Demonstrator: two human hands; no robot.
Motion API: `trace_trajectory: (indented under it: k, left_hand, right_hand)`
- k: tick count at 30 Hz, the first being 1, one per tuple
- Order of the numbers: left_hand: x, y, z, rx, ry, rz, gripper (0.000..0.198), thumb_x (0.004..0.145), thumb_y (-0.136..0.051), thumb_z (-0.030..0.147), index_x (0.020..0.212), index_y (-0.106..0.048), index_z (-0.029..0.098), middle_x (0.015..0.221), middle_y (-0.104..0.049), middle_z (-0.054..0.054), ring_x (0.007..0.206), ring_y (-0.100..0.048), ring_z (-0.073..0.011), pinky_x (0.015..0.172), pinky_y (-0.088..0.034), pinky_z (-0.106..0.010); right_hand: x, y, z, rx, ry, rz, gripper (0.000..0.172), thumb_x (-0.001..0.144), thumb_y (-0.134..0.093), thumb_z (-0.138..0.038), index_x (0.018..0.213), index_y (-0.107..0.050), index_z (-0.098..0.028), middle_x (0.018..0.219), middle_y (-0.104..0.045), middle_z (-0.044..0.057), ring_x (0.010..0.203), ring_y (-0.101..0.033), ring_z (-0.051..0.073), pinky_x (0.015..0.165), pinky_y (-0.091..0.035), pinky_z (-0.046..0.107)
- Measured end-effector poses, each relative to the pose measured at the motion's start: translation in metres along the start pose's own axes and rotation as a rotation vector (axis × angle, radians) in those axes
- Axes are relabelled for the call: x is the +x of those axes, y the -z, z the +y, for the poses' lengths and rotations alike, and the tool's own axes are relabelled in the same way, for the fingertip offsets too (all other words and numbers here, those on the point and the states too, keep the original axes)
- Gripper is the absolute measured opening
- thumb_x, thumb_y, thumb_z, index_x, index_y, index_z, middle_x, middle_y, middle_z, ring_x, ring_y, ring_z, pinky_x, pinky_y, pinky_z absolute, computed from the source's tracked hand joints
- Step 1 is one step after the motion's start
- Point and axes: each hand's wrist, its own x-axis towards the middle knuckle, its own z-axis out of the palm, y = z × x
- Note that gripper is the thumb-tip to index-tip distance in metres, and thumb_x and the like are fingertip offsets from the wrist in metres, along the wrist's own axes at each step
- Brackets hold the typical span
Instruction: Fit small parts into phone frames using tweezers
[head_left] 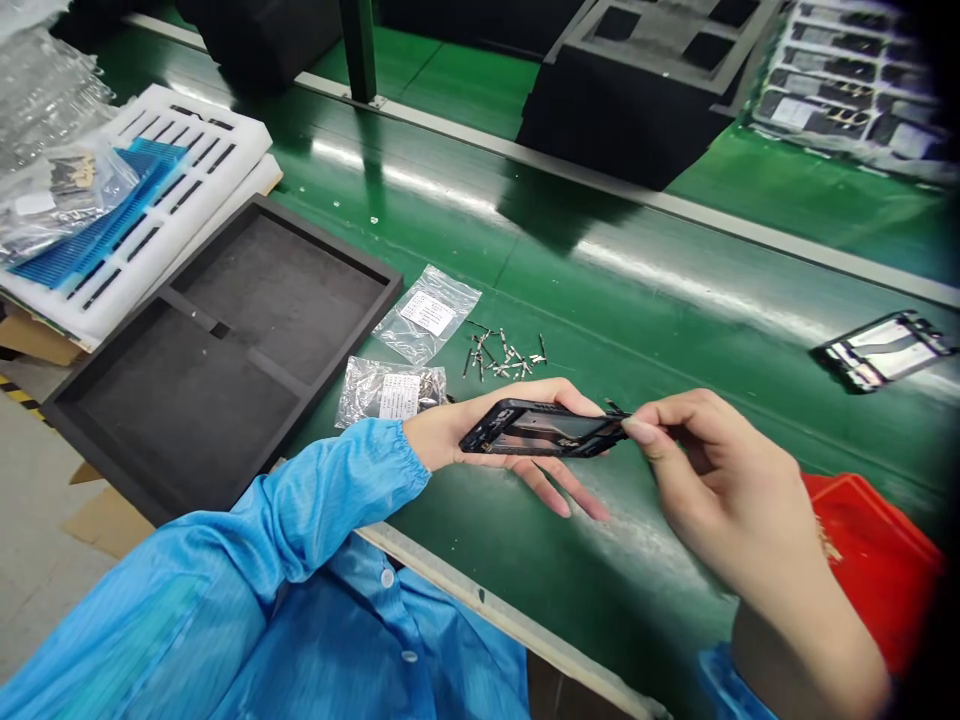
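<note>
My left hand (517, 455) cradles a black phone frame (544, 428) flat above the green belt (622, 290), fingers wrapped under and around it. My right hand (701, 470) pinches its thumb and forefinger together at the frame's right end, on a tiny dark part that I cannot make out. A scatter of small metal parts (504, 355) lies on the belt just behind the frame. Two clear plastic bags, one with a white label (427, 315) and one holding small parts (390, 392), lie to the left of them.
A black foam tray (225, 350) with two empty compartments sits at the left. Behind it are a white slotted tray (172, 175) and a blue sheet (97, 225). A red bin (870, 560) is at the right, and another phone frame (885, 350) lies on the belt.
</note>
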Motion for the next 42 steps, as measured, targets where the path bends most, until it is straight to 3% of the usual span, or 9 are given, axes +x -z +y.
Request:
trace_trajectory:
  k: [6, 10, 13, 16, 21, 26, 33, 37, 42]
  left_hand:
    - [0.005, 0.005, 0.002, -0.028, -0.028, -0.101, 0.048, 0.075, -0.08, 0.044, 0.113, -0.072, 0.015, 0.103, -0.073, -0.009, 0.101, -0.081, -0.045, 0.068, -0.07, -0.047]
    - [0.001, -0.002, 0.006, -0.151, -0.174, -0.075, 0.054, 0.075, -0.067, 0.039, 0.123, -0.071, 0.016, 0.118, -0.077, -0.014, 0.112, -0.078, -0.0446, 0.077, -0.069, -0.05]
    - [-0.002, -0.004, 0.005, -0.208, -0.321, 0.043, 0.064, 0.071, -0.058, 0.036, 0.13, -0.069, 0.016, 0.13, -0.077, -0.016, 0.112, -0.077, -0.0389, 0.081, -0.067, -0.048]
    - [-0.001, -0.005, -0.003, -0.142, -0.34, 0.091, 0.07, 0.068, -0.055, 0.036, 0.134, -0.068, 0.016, 0.136, -0.076, -0.017, 0.111, -0.077, -0.0369, 0.08, -0.065, -0.044]
    - [-0.005, -0.009, -0.017, 0.099, -0.177, 0.021, 0.08, 0.062, -0.06, 0.031, 0.141, -0.064, 0.016, 0.137, -0.074, -0.017, 0.116, -0.077, -0.0382, 0.093, -0.063, -0.052]
    - [-0.035, -0.013, -0.021, 0.879, 0.141, 0.156, 0.039, 0.091, -0.062, 0.043, 0.121, -0.069, 0.019, 0.105, -0.078, -0.008, 0.094, -0.077, -0.0279, 0.085, -0.063, -0.042]
    - [-0.064, -0.031, -0.064, 1.918, 0.097, 0.518, 0.017, 0.101, -0.076, 0.033, 0.11, -0.08, 0.018, 0.101, -0.073, -0.007, 0.097, -0.07, -0.0272, 0.085, -0.055, -0.037]
    - [-0.068, -0.039, -0.093, 2.057, -0.04, 0.766, 0.05, 0.1, -0.079, 0.03, 0.147, -0.065, 0.018, 0.126, -0.069, -0.012, 0.116, -0.062, -0.0308, 0.101, -0.054, -0.046]
    - [-0.072, -0.041, -0.119, 1.986, -0.123, 0.861, 0.115, 0.081, -0.094, 0.061, 0.169, -0.031, 0.02, 0.145, -0.062, -0.015, 0.127, -0.058, -0.0343, 0.106, -0.05, -0.052]
  right_hand:
    - [-0.004, 0.003, -0.011, 0.077, -0.098, 0.116, 0.008, 0.11, -0.063, -0.032, 0.106, -0.07, -0.029, 0.1, -0.068, 0.007, 0.086, -0.067, 0.025, 0.074, -0.053, 0.039]
    - [-0.018, 0.0, 0.016, -0.128, -0.271, 0.217, 0.039, 0.111, -0.053, -0.045, 0.143, -0.065, -0.026, 0.124, -0.068, 0.016, 0.102, -0.07, 0.032, 0.094, -0.058, 0.051]
    - [-0.034, -0.018, 0.053, -0.362, -0.34, 0.036, 0.048, 0.109, -0.044, -0.049, 0.125, -0.07, -0.012, 0.109, -0.07, 0.023, 0.1, -0.068, 0.039, 0.092, -0.056, 0.058]
    - [-0.047, -0.043, 0.075, -0.432, -0.385, 0.065, 0.047, 0.107, -0.04, -0.044, 0.112, -0.068, -0.007, 0.105, -0.067, 0.029, 0.107, -0.064, 0.046, 0.089, -0.052, 0.062]
    - [-0.061, -0.045, 0.072, -0.347, -0.458, 0.152, 0.036, 0.112, -0.038, -0.044, 0.115, -0.061, -0.016, 0.096, -0.07, 0.017, 0.086, -0.069, 0.033, 0.075, -0.053, 0.045]
    - [-0.093, -0.012, 0.045, -0.193, -0.366, 0.26, 0.031, 0.112, -0.053, -0.052, 0.114, -0.063, -0.023, 0.089, -0.072, 0.005, 0.072, -0.069, 0.022, 0.067, -0.051, 0.034]
    - [-0.131, -0.031, -0.004, 0.107, 0.02, -0.047, 0.009, 0.112, -0.058, -0.022, 0.118, -0.064, -0.025, 0.104, -0.071, 0.003, 0.087, -0.074, 0.015, 0.079, -0.059, 0.024]
    - [-0.141, -0.048, -0.01, 0.029, -0.01, -0.106, 0.012, 0.116, -0.053, -0.029, 0.118, -0.063, -0.024, 0.107, -0.071, 0.004, 0.081, -0.074, 0.014, 0.068, -0.058, 0.022]
    - [-0.14, -0.06, -0.008, -0.12, 0.013, -0.103, 0.018, 0.118, -0.047, -0.03, 0.118, -0.063, -0.021, 0.109, -0.071, 0.004, 0.073, -0.072, 0.012, 0.057, -0.053, 0.024]
